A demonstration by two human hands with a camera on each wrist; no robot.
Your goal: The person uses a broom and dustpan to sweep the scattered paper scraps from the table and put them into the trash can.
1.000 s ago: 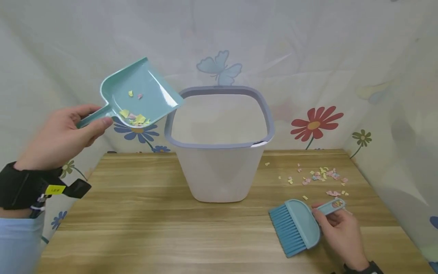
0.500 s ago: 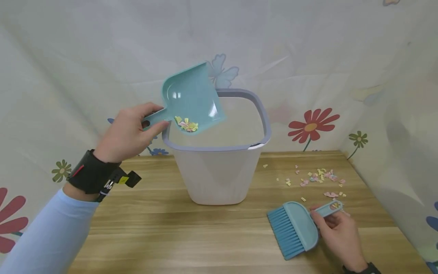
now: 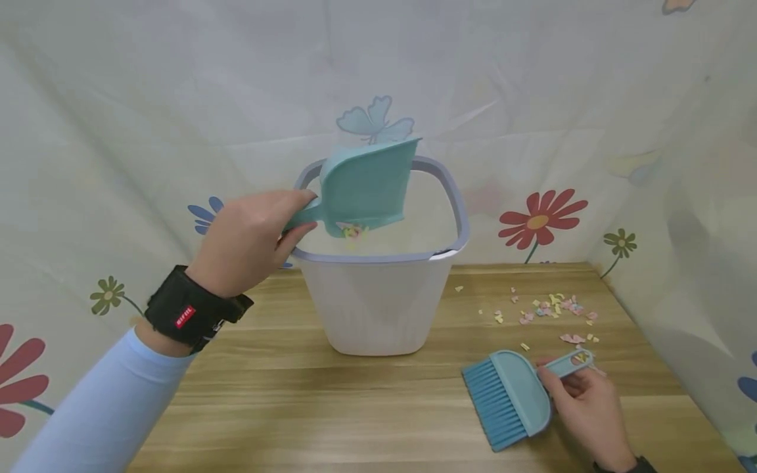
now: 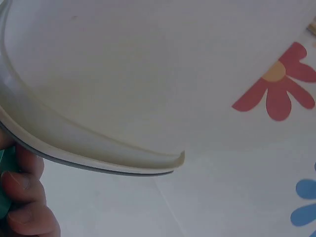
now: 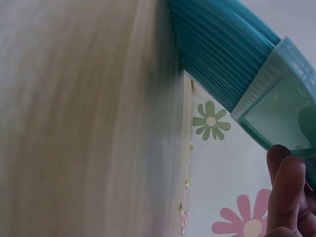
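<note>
My left hand [image 3: 254, 236] grips the handle of a teal dustpan [image 3: 369, 184], which is tipped over the mouth of a white bin [image 3: 375, 305] with a grey-purple rim. Yellow and pink paper scraps [image 3: 351, 231] are gathered at the pan's lower edge near the handle. In the left wrist view the fingers [image 4: 29, 197] curl round the handle beside the bin's rim [image 4: 98, 160]. My right hand [image 3: 591, 404] pinches the handle of a teal hand brush [image 3: 520, 391] at the right front of the table. Its bristles [image 5: 227, 49] show in the right wrist view.
More pink, yellow and blue paper scraps [image 3: 556, 305] lie scattered on the wooden table [image 3: 266, 394], right of the bin and behind the brush. A light curtain [image 3: 532, 79] printed with flowers and a butterfly hangs behind and beside the table.
My left hand has carried the dustpan rightward over the bin and turned it steeper. The scraps have slid together at its lower edge. The right hand and brush have barely moved.
</note>
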